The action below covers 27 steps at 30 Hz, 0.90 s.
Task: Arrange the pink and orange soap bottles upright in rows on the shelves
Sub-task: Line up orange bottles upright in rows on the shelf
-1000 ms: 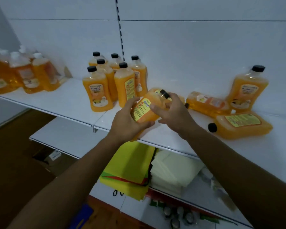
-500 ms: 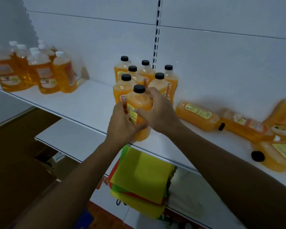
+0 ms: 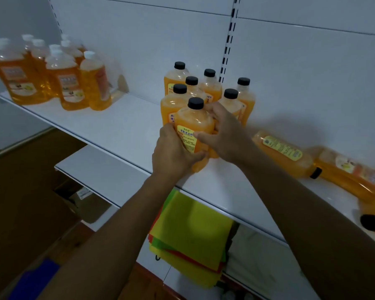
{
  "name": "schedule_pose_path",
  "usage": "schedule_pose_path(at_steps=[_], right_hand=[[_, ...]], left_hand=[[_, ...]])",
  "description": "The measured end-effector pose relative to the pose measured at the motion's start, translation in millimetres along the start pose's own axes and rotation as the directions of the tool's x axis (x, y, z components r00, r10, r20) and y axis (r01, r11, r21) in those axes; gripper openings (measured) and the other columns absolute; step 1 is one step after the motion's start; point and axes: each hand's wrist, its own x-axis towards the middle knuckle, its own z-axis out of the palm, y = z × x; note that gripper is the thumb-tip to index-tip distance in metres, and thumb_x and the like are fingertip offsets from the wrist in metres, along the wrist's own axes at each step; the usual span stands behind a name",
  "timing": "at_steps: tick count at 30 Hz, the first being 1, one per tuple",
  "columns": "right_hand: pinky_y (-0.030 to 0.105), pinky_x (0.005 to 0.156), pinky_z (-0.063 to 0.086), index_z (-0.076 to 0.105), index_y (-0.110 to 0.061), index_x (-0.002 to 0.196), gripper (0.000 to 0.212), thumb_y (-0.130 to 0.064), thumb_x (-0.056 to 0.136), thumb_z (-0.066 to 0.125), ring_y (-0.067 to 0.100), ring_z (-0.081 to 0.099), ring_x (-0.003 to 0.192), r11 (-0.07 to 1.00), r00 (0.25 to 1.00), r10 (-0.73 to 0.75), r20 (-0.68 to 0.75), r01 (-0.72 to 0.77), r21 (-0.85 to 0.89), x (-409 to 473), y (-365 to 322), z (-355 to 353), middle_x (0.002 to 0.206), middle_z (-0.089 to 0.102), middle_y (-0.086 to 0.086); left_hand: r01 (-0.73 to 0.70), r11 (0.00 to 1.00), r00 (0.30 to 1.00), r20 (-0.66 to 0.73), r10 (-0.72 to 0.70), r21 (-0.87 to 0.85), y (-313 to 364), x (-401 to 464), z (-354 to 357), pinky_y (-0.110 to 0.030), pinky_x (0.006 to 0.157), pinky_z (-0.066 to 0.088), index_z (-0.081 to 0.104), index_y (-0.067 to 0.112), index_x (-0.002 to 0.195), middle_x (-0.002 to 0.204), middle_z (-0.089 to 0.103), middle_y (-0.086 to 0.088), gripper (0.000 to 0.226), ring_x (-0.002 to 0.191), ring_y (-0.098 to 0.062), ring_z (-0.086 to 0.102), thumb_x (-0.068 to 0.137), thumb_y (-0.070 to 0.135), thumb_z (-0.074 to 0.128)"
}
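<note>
Nearest, under the shelf [image 3: 121, 126], a stack of yellow, green and red sheets [image 3: 191, 232] lies on a lower shelf [image 3: 100, 172], beside a pale folded pile [image 3: 260, 254].

At the shelf's front edge, both hands hold one orange bottle [image 3: 194, 128] upright. It has a black screw cap, cloudy orange liquid and a yellow label with printed text. The left hand [image 3: 173, 154] wraps its fingers round the bottle's lower left side, thumb across the front. The right hand [image 3: 223, 133] curls its fingers round the right shoulder of the bottle, thumb on the label. Its base looks to be at the shelf surface, though the hands hide it.

Just behind it, touching or nearly so, six more black-capped bottles [image 3: 206, 87] stand upright in a tight cluster toward the back wall.

Along the right end of the shelf, bottles on their sides [image 3: 284, 152] lie blurred; at least three show, one with its black cap facing the camera.

At the far left end stands a group of white-capped bottles [image 3: 61, 83] with clearer amber liquid, about eight, some hidden behind others.
</note>
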Motion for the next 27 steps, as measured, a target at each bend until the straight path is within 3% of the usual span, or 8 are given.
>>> schedule_pose_path(at_steps=[5,12,14,16,19,21,24,27], right_hand=[[0.026,0.081,0.056,0.045,-0.021,0.13,0.052,-0.017,0.085,0.071,0.009,0.059,0.103,0.999,0.998,-0.038,-0.041,0.039,0.031,-3,2,3,0.117,0.057,-0.006],[0.038,0.094,0.053,0.041,-0.02,0.139,0.057,-0.019,0.088,0.067,0.016,0.055,0.116,0.998,0.996,-0.059,-0.064,0.06,0.002,-9,2,5,0.129,0.055,0.001],[0.038,0.102,0.047,0.034,-0.023,0.145,0.064,-0.022,0.09,0.066,0.02,0.05,0.125,0.998,0.997,-0.064,-0.044,0.063,-0.023,-13,4,4,0.139,0.05,0.002],[0.037,0.105,0.042,0.02,-0.025,0.152,0.078,-0.028,0.09,0.066,0.02,0.042,0.134,1.0,1.0,-0.016,-0.006,0.016,0.0,-22,11,1,0.149,0.04,0.002],[0.029,0.096,0.046,0.021,-0.023,0.152,0.079,-0.033,0.089,0.068,0.016,0.049,0.125,0.996,0.995,0.069,-0.075,-0.064,0.068,-44,29,-16,0.142,0.048,0.005],[0.029,0.091,0.05,0.036,-0.017,0.146,0.068,-0.03,0.088,0.069,0.013,0.057,0.111,0.997,0.984,0.072,-0.162,-0.07,0.02,-59,44,-35,0.129,0.058,0.005],[0.027,0.089,0.049,0.048,-0.017,0.135,0.053,-0.027,0.088,0.068,0.009,0.058,0.101,0.977,0.952,0.162,-0.258,-0.192,-0.095,-82,71,-70,0.118,0.063,0.003],[0.024,0.088,0.044,0.053,-0.013,0.13,0.043,-0.022,0.09,0.065,0.015,0.059,0.105,0.941,0.915,0.242,-0.322,-0.302,-0.153,-109,99,-101,0.118,0.063,0.004]], left_hand=[[0.029,0.999,1.0,0.004,-0.029,0.017,1,-1,2,-0.043,0.08,0.055,0.036,0.022,0.125,0.12,0.049,0.001,0.091,0.103,-0.018,0.056,0.056,0.057,0.083],[0.046,0.998,0.999,0.016,-0.045,-0.045,-1,-11,4,-0.042,0.078,0.057,0.044,0.02,0.124,0.115,0.052,0.0,0.095,0.101,-0.017,0.057,0.047,0.065,0.077],[0.03,0.998,0.999,0.022,-0.029,-0.059,1,-21,6,-0.04,0.089,0.052,0.039,0.017,0.135,0.124,0.05,-0.006,0.1,0.113,-0.022,0.051,0.053,0.057,0.08],[-0.004,0.998,0.996,-0.091,-0.002,-0.062,7,-39,8,-0.033,0.098,0.036,0.03,0.014,0.144,0.139,0.039,-0.012,0.099,0.129,-0.027,0.035,0.065,0.038,0.083],[-0.181,0.982,0.936,-0.316,0.157,-0.046,27,-63,15,-0.027,0.103,0.026,0.036,0.008,0.142,0.144,0.034,-0.015,0.082,0.132,-0.028,0.03,0.075,0.028,0.079],[-0.327,0.945,0.898,-0.323,0.299,-0.034,40,-68,27,-0.027,0.104,0.03,0.045,0.006,0.135,0.137,0.042,-0.016,0.067,0.128,-0.029,0.037,0.078,0.023,0.075],[-0.543,0.84,0.826,-0.197,0.528,-0.022,64,-73,54,-0.027,0.102,0.036,0.054,0.003,0.124,0.126,0.054,-0.016,0.047,0.121,-0.028,0.046,0.083,0.022,0.066],[-0.645,0.764,0.764,0.023,0.645,-0.031,88,-70,88,-0.037,0.099,0.042,0.054,0.007,0.127,0.127,0.058,-0.013,0.048,0.119,-0.028,0.05,0.085,0.03,0.059]])
